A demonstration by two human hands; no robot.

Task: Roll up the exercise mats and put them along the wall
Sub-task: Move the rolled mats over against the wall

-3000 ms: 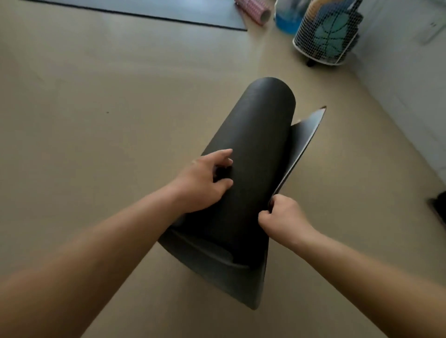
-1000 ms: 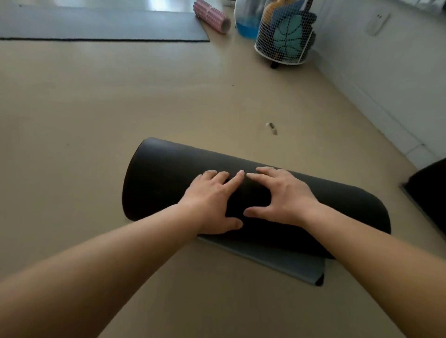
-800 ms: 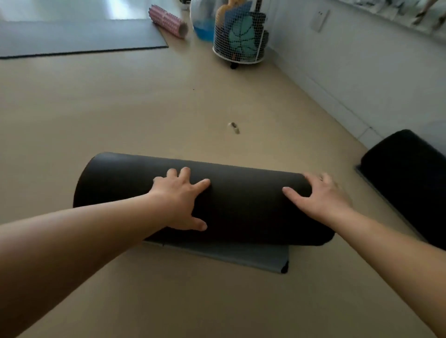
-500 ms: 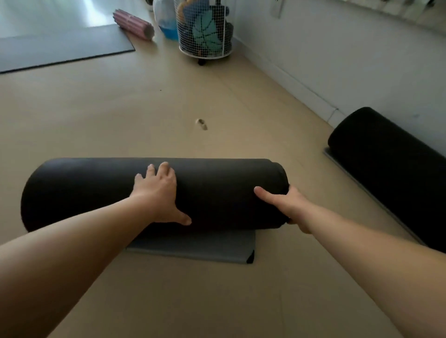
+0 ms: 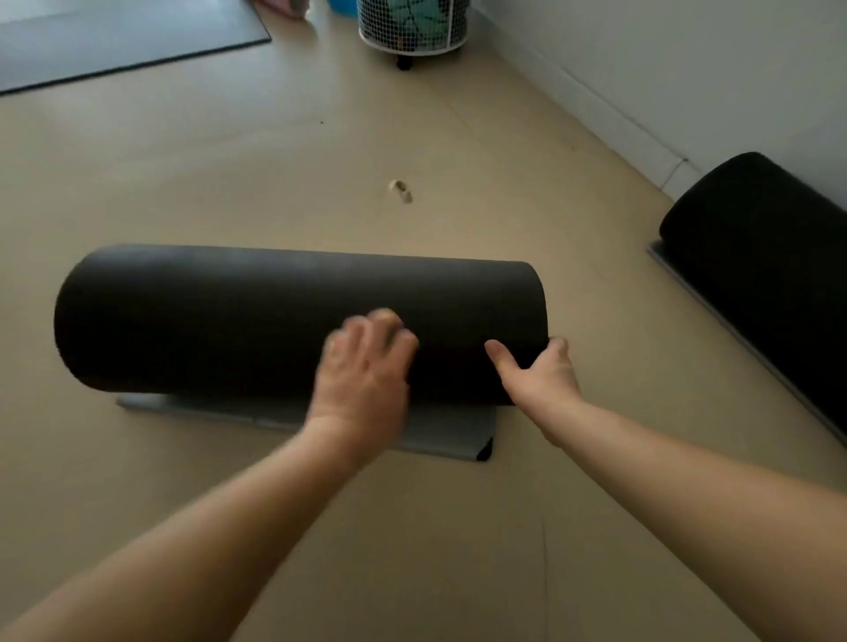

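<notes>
Rolled mat is lying crosswise; right hand is gripping its right end, thumb spread; left hand: fingers blurred, cannot tell.

A white wire basket on small dark wheels stands on the beige floor at the far end of the room, with something teal inside it. Just left of it sit a blue object and a pink one, both cut off by the top edge. A small pale scrap lies alone mid-floor.
</notes>
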